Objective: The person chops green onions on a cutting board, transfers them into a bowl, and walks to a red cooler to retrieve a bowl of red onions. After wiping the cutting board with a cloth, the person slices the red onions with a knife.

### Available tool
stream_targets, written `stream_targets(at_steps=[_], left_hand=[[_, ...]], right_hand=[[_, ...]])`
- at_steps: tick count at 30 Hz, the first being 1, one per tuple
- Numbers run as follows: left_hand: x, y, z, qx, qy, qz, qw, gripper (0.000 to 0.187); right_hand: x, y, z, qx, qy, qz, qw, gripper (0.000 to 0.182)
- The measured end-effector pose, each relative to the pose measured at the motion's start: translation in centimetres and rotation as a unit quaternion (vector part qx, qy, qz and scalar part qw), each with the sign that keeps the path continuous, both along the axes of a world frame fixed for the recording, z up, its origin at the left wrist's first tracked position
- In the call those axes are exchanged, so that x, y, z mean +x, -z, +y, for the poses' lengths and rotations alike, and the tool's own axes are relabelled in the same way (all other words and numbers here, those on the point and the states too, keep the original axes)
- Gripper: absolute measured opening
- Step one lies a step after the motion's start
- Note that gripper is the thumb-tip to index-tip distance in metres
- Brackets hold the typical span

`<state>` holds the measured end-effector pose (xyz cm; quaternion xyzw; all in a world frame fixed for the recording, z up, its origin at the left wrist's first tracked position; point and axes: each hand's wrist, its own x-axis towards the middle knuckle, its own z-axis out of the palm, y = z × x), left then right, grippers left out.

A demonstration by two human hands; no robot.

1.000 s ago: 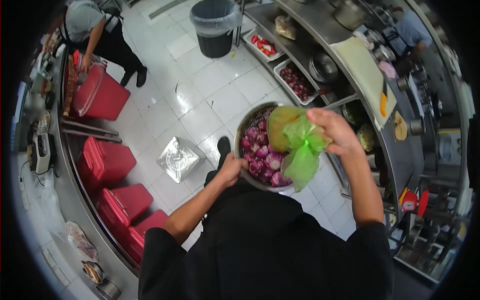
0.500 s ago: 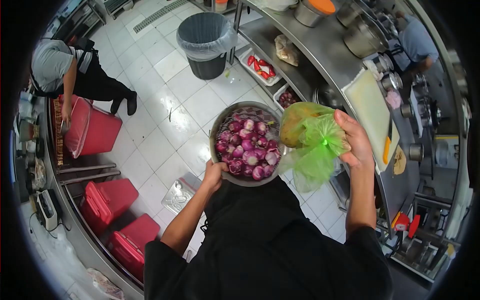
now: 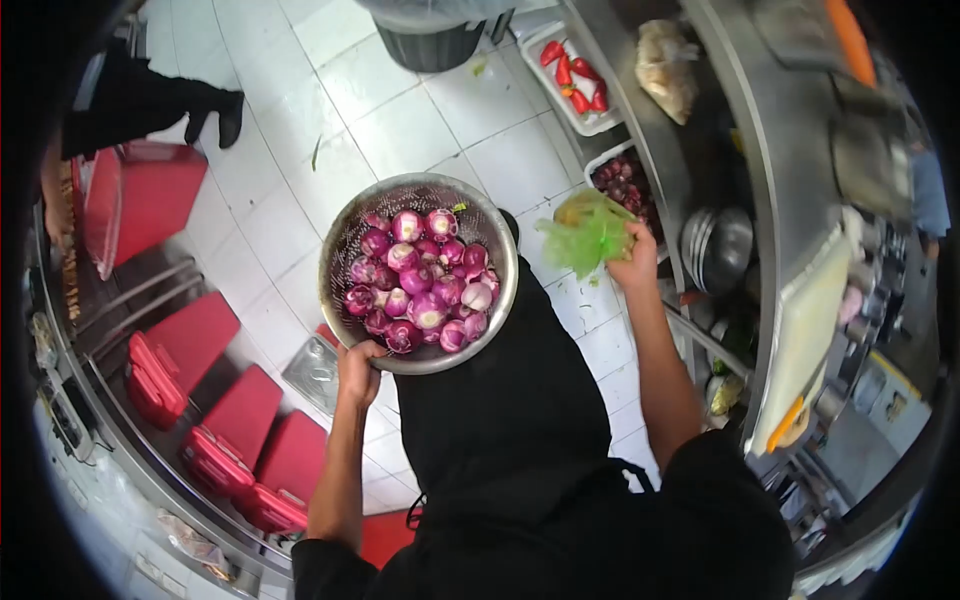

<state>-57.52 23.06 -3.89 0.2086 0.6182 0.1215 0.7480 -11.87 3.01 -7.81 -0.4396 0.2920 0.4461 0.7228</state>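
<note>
A round metal colander full of peeled red onions is held up in front of me. My left hand grips its near left rim, thumb over the edge. Lower and to the right, my right hand is closed on the knot of a green plastic bag. Something yellowish shows through the bag, but its kind cannot be made out. The bag is close to the lower shelf, beside a white tub of dark red onions.
A tray of red peppers and stacked metal bowls sit on the shelves. On the counter lie a white cutting board and an orange-handled knife. Red bins line the left; a person's leg is beyond, near a black trash bin.
My right hand has lowered the green bag from counter height toward the lower shelf. The colander has shifted left and looks larger. My view has turned and moved toward the shelves.
</note>
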Motion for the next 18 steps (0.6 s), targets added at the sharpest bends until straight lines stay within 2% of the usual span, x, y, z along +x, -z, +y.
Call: stream_targets(at_steps=[3,4,5,6,8,9,10,12,15,16,17,18], left_hand=[[2.8,1.1,0.5,-0.008,-0.037,0.026,0.999,0.009],[3.6,1.5,0.8,-0.015,-0.043,0.039,0.998,0.007],[0.9,3.3,0.4,-0.050,-0.033,-0.003,0.998,0.025],[1.2,4.0,0.6,-0.071,-0.028,0.005,0.997,0.024],[2.1,4.7,1.5,-0.105,-0.024,0.019,0.994,0.024],[2.0,5.4,1.8,-0.118,0.021,0.051,0.992,0.008],[2.1,6.1,2.3,-0.125,0.010,0.036,0.991,0.015],[1.8,6.8,2.4,-0.146,-0.010,0.011,0.989,0.029],[1.3,7.8,3.9,-0.151,0.027,0.013,0.988,0.035],[1.5,8.4,3.8,-0.156,0.033,0.010,0.987,0.035],[2.0,8.1,4.3,-0.151,0.040,0.010,0.988,0.036],[2.6,7.8,4.8,-0.144,0.044,0.009,0.989,0.037]], right_hand=[[3.4,8.9,-0.2,0.061,0.072,-0.088,0.992,0.040],[3.7,10.2,0.4,0.054,0.091,-0.111,0.988,0.044],[3.2,10.4,1.2,0.023,0.142,-0.109,0.984,0.045],[3.6,11.4,1.9,-0.009,0.194,-0.111,0.975,0.047],[5.5,14.3,2.1,0.008,0.219,-0.136,0.966,0.047],[6.8,15.5,1.9,0.021,0.233,-0.149,0.961,0.047],[8.0,16.4,1.4,0.070,0.229,-0.169,0.956,0.047],[9.6,17.7,0.2,0.045,0.219,-0.185,0.957,0.047],[10.8,17.2,1.7,0.095,0.338,-0.242,0.905,0.048],[12.0,17.6,0.8,0.342,0.446,-0.046,0.826,0.049],[13.1,17.6,-0.4,0.551,0.501,0.153,0.649,0.049],[13.8,18.0,-1.4,0.709,0.510,0.304,0.381,0.049]])
